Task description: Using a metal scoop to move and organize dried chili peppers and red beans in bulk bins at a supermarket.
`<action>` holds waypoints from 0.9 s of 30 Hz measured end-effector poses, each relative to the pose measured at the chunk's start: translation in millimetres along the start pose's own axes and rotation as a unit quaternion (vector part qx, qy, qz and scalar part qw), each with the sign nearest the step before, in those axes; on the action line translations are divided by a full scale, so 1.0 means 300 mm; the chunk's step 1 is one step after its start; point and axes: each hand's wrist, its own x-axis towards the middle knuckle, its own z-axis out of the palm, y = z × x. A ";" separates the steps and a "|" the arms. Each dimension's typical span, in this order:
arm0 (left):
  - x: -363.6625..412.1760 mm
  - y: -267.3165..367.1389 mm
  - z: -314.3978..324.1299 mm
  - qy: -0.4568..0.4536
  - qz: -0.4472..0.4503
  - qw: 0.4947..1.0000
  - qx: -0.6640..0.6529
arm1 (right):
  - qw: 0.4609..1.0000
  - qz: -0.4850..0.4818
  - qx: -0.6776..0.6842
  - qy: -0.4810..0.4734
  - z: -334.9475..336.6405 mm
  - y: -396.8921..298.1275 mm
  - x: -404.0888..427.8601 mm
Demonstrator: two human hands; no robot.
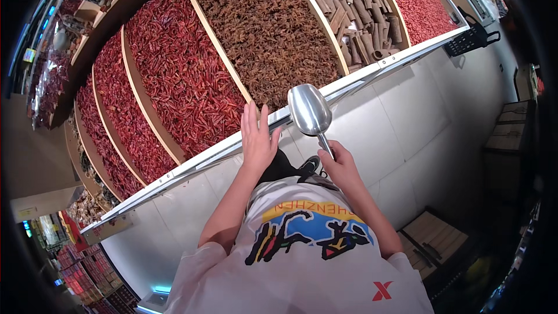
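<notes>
My right hand [339, 160] grips the handle of a shiny metal scoop [308, 109], its bowl raised just outside the front rail of the spice bin. The back of the scoop faces up, or its hollow does; I cannot tell which. My left hand [258, 137] holds nothing, its fingers extended and the thumb apart, at the white front rail [218, 150]. Its fingertips are by the end of a wooden divider [218, 46]. On one side of that divider lie dried red chillies [183, 69], on the other brown star anise [270, 30].
Cinnamon bark rolls [362, 17] and red pellets [418, 2] fill compartments farther right. More dried chillies [130, 131] lie to the left behind dividers. A black basket [468, 39] hangs near the right corner. Pale floor tiles [388, 126] run below; a wooden crate [433, 237] stands at lower right.
</notes>
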 end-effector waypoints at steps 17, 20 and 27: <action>0.563 -0.208 -0.096 -0.111 0.195 0.957 0.187 | 0.988 0.010 0.120 0.098 -0.035 -0.122 0.101; 0.607 -0.239 -0.103 -0.115 0.219 0.952 0.178 | 0.988 0.009 0.113 0.107 -0.010 -0.134 0.123; 0.704 -0.293 -0.100 -0.062 0.255 0.960 0.098 | 0.987 -0.011 0.116 0.113 0.053 -0.138 0.175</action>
